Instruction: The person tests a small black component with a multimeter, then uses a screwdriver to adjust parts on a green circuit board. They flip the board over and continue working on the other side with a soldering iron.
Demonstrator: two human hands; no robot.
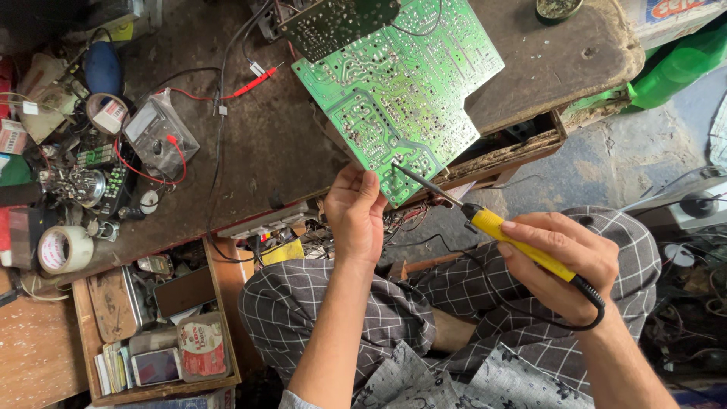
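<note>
A large green circuit board point(401, 83) lies solder side up, tilted over the front edge of a worn dark workbench point(250, 144). My left hand point(356, 216) pinches the board's near corner from below. My right hand point(564, 261) grips the yellow handle of a soldering iron point(503, 231). The iron's metal tip touches the board near that same corner, just right of my left fingers. Its black cord loops under my right wrist. My legs in checked trousers are below both hands.
A multimeter point(155, 132) with red and black probe leads lies on the bench at left, beside a tape roll point(64, 250) and small electronic parts. An open wooden drawer point(155, 333) holds tins and cards. A green bottle point(674, 72) lies at the upper right.
</note>
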